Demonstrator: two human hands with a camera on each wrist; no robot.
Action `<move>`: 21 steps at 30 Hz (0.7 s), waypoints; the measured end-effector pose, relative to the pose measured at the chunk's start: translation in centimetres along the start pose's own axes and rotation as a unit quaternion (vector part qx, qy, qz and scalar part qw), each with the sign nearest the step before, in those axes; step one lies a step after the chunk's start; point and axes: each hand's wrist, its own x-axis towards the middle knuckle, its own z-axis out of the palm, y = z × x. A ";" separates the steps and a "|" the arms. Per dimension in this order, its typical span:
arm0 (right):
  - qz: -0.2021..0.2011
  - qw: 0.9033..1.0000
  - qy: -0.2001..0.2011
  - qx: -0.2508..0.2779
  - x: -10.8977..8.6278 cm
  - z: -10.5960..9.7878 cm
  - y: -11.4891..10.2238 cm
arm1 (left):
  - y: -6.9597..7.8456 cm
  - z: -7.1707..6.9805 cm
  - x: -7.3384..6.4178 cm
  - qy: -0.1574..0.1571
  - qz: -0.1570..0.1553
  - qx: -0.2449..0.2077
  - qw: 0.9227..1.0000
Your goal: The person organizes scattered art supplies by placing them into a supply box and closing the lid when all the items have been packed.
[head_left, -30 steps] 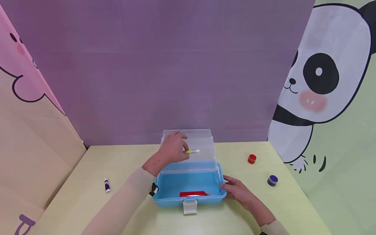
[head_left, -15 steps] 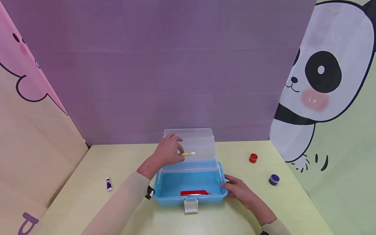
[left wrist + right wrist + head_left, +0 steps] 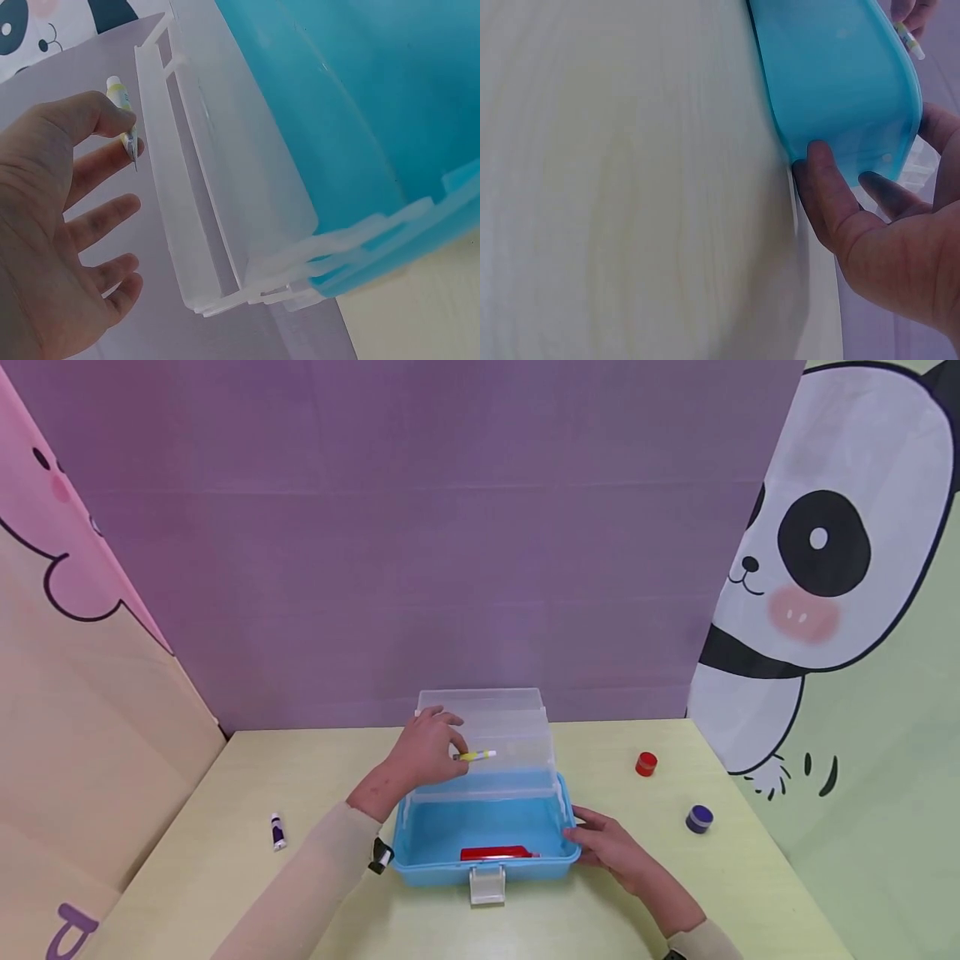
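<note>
My left hand (image 3: 427, 750) pinches a small yellow paint tube (image 3: 477, 755) with a white cap between thumb and forefinger, the other fingers spread apart in the left wrist view. The tube is held up in front of the raised clear lid (image 3: 517, 731) of a light blue storage box (image 3: 427, 877). Inside the box, near its front wall, lies a red paint tube (image 3: 493, 853). My right hand (image 3: 611, 850) holds the box's right end. Its thumb is at the rim, and its fingers (image 3: 829, 180) press the outer wall low down.
To the left on the table lies a small purple-and-white paint tube (image 3: 278, 832). A red jar (image 3: 646, 764) and a dark blue jar (image 3: 699, 819) stand to the right. A white latch (image 3: 487, 886) hangs from the box's front. Behind the table rises a purple backdrop (image 3: 480, 543).
My left hand has drawn slightly left with the yellow paint tube, mostly in the first half second. The right hand keeps its place on the box.
</note>
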 end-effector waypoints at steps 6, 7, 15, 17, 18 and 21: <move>0.005 1.000 0.003 -0.005 0.2 0.0 0.2 | -0.2 -0.4 -0.4 0.002 -0.010 0.011 1.000; 0.005 1.000 0.002 -0.005 0.2 0.0 0.2 | -0.3 -0.5 -0.6 0.003 -0.009 0.011 1.000; 0.006 1.000 0.002 -0.008 0.4 0.0 0.2 | -1.0 -2.0 -2.0 0.006 -0.009 -0.014 1.000; 0.003 1.000 0.000 -0.007 0.3 -0.1 0.2 | -1.2 -2.4 -2.5 0.004 -0.009 -0.015 1.000; 0.003 1.000 0.001 -0.006 0.3 -0.1 0.2 | -1.4 -2.6 -2.8 0.002 -0.010 -0.018 1.000; 0.003 1.000 0.001 -0.005 0.3 -0.1 0.3 | -1.9 -3.1 -3.7 -0.004 -0.018 -0.022 1.000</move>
